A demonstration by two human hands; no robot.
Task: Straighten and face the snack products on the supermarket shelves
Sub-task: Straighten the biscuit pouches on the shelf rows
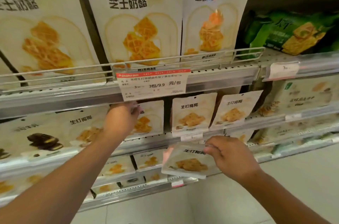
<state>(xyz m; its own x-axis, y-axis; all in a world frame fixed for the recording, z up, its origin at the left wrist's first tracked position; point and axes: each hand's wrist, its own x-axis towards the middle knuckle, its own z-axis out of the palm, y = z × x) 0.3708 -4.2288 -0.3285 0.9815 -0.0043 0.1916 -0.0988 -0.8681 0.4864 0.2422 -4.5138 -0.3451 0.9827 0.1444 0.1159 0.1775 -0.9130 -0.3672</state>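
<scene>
My left hand (122, 120) reaches under the price tag (153, 84) into the second shelf and grips the top of a small white cheese snack pouch (150, 119) standing there. My right hand (232, 157) holds another small white pouch (185, 164), printed with golden biscuits, by its upper right corner; it hangs tilted in front of the lower shelf edge. Two matching small pouches (193, 113) (235, 109) stand upright to the right on the second shelf.
Large white cheese-waffle bags (137, 20) stand behind a wire rail (165, 62) on the top shelf, with a green bag (293, 31) lying at the right. Chocolate biscuit pouches (36, 139) sit at the left. Lower shelves hold more small pouches (146, 159). Grey floor (302, 178) lies below right.
</scene>
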